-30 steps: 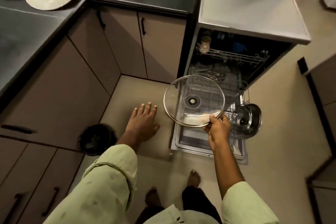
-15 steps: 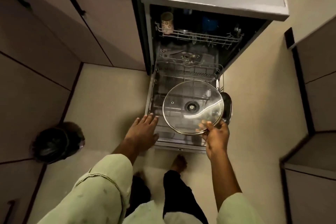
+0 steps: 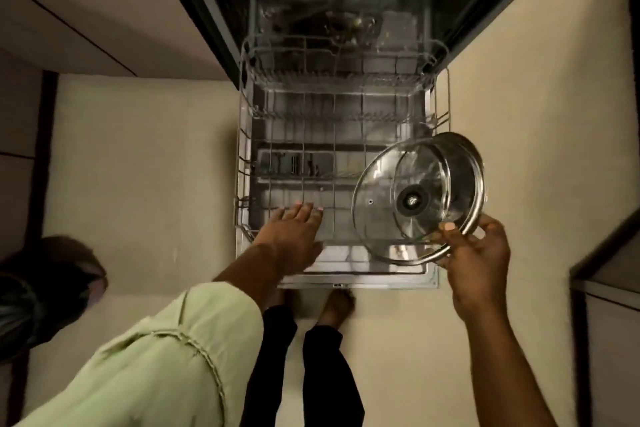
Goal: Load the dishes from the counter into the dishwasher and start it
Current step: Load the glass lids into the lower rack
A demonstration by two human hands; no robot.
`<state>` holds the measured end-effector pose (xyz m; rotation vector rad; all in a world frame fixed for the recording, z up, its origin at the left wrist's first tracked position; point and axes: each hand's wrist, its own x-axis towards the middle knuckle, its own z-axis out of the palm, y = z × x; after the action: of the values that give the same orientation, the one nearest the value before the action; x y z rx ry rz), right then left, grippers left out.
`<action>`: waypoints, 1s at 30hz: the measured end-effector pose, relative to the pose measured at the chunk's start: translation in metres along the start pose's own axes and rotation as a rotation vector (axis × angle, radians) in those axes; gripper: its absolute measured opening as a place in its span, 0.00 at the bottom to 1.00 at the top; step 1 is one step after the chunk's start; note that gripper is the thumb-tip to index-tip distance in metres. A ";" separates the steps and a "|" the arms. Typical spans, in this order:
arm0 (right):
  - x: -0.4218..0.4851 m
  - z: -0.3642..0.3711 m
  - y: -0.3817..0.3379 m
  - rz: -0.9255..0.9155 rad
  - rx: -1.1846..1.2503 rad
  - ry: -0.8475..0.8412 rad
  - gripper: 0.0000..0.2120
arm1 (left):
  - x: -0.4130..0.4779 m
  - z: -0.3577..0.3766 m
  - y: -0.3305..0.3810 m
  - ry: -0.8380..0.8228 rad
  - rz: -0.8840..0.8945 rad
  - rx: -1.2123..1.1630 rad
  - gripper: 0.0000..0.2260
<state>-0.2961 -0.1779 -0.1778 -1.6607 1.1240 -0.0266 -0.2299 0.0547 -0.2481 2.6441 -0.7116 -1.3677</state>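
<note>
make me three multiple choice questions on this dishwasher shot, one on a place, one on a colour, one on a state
1. Where is the glass lid?
A. flat on the floor
B. in the upper rack
C. held over the right side of the lower rack

2. What colour is the left sleeve?
A. red
B. pale green
C. dark blue

3. How is the left hand?
A. open, fingers straight, holding nothing
B. gripping a plate
C. clenched in a fist

Answers:
1 C: the right hand pinches its metal rim above the rack's right side.
2 B: the cloth on the forearm is pale green.
3 A: its fingers reach straight out over the rack's front.
</note>
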 end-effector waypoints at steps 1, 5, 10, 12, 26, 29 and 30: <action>0.010 0.001 0.009 -0.014 -0.047 0.007 0.13 | 0.014 0.001 -0.001 -0.006 -0.003 0.001 0.31; 0.030 0.015 0.019 -0.104 -0.175 0.026 0.13 | 0.070 0.017 -0.004 -0.061 -0.026 -0.016 0.31; 0.049 0.027 0.036 -0.174 -0.252 0.040 0.14 | 0.115 0.044 -0.001 -0.150 -0.069 -0.071 0.32; 0.053 0.032 0.037 -0.209 -0.297 0.067 0.14 | 0.124 0.053 0.001 -0.172 -0.082 -0.095 0.33; 0.075 0.043 0.041 -0.281 -0.521 0.192 0.14 | 0.138 0.086 0.013 -0.115 -0.234 -0.278 0.34; 0.074 0.044 0.044 -0.271 -0.524 0.207 0.13 | 0.136 0.087 0.015 -0.115 -0.258 -0.281 0.34; 0.073 0.043 0.043 -0.272 -0.523 0.206 0.13 | 0.135 0.086 0.015 -0.114 -0.260 -0.276 0.34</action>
<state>-0.2611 -0.1939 -0.2650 -2.3156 1.1073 -0.0856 -0.2370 -0.0056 -0.3968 2.5186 -0.1714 -1.5597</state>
